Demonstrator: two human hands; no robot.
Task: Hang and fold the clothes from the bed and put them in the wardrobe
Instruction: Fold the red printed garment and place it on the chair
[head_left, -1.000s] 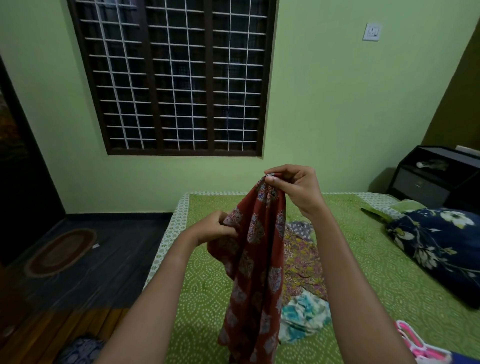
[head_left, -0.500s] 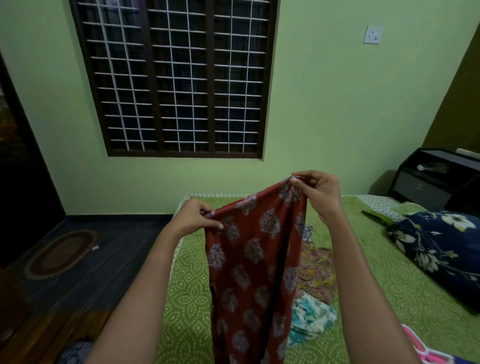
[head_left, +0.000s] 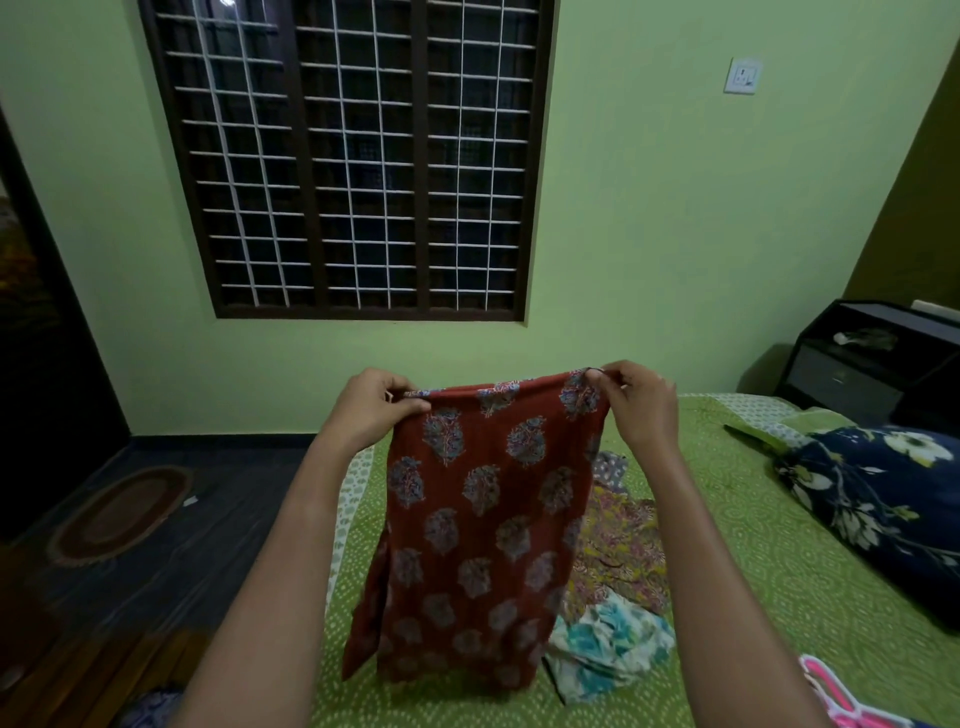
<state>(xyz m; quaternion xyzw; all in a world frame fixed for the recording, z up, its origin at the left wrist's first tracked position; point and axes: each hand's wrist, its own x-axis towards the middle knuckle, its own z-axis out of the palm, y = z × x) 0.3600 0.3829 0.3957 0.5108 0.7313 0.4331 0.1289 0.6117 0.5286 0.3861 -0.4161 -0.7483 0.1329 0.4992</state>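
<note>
Rust-red cotton garment with grey-blue floral motifs (head_left: 483, 519) is hanging in the air over the near left part of the bed, a mattress under a green sheet dotted with white swirls (head_left: 727, 545).

Left hand (head_left: 371, 408) is pinching the garment's top edge at its left corner, thumb lying on the near face and fingers curling round behind the cloth. Right hand (head_left: 641, 402) is pinching the same edge at its right corner between thumb and fingertips. The edge is stretching almost level between the two hands, and the cloth is hanging open and flat below them. Its hem is reaching down towards the bed. Whether it is touching the sheet cannot be told.

On the middle of the bed a loose heap of clothes is lying, partly hidden behind the held garment: a grey dotted piece (head_left: 608, 467) farthest off, a yellow-and-pink patterned garment (head_left: 618, 551) in the middle, and a white cloth with teal flowers (head_left: 608, 644) nearest. Pink plastic hangers (head_left: 831, 696) are lying at the bed's near right corner. A navy pillow with white flowers (head_left: 883, 499) is resting at the bed's right end. A black bedside cabinet (head_left: 857, 364) is standing beyond the bed's far right corner. A dark-framed window with a white grille (head_left: 353, 156) is sitting in the green wall beyond the bed's far side. A brown oval rug (head_left: 119, 514) is lying on the dark floor off the bed's left side.
</note>
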